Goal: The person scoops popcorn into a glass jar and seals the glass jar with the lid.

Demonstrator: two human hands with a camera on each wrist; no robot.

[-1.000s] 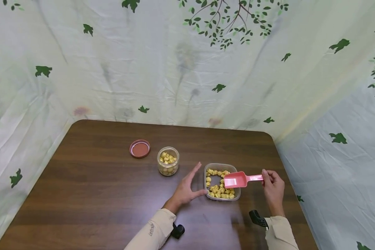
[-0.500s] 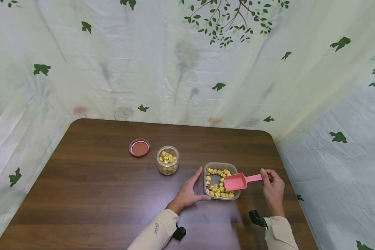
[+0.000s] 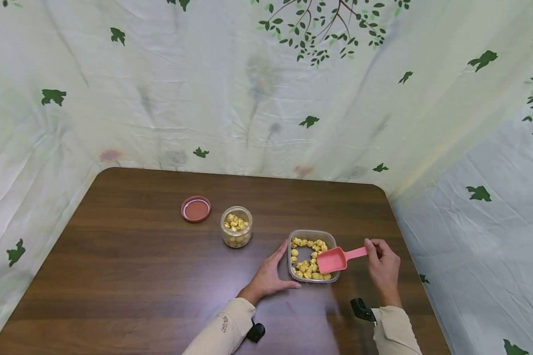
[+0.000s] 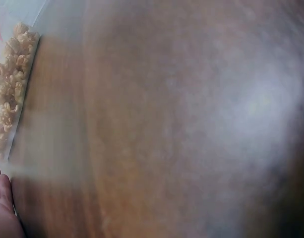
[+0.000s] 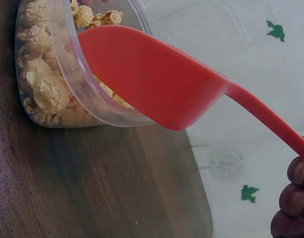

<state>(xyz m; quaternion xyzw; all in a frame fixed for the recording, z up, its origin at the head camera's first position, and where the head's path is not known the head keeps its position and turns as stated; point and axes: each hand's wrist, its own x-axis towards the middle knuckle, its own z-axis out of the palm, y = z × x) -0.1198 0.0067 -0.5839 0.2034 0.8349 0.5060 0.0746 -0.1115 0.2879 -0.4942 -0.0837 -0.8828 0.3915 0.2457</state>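
Note:
A clear plastic container [image 3: 312, 281] on the table holds golden popcorn [image 3: 305, 268], heaped around a bare patch of its floor. My left hand [image 3: 266, 278] stands at the container's left side, fingers straight along the wall and thumb stretched out by the near corner. My right hand [image 3: 383, 268] pinches the handle end of a pink scoop [image 3: 332, 260], right of the container. In the right wrist view the scoop's blade [image 5: 142, 74] slants over the rim, its tip inside above the popcorn. No popcorn shows in the scoop. The left wrist view catches popcorn [image 4: 13, 74] through the container wall.
An uncovered glass-like jar [image 3: 237, 240] partly filled with popcorn stands left of the container. Farther left lies a reddish round lid [image 3: 196, 209]. The brown wooden table [image 3: 115, 276] ends at a pale leaf-patterned curtain [image 3: 231, 88] behind and on both sides.
My left hand has moved slightly right, closer against the container. The scoop has tilted, its blade dipping lower and a little nearer to me. Jar and lid have stayed on the table.

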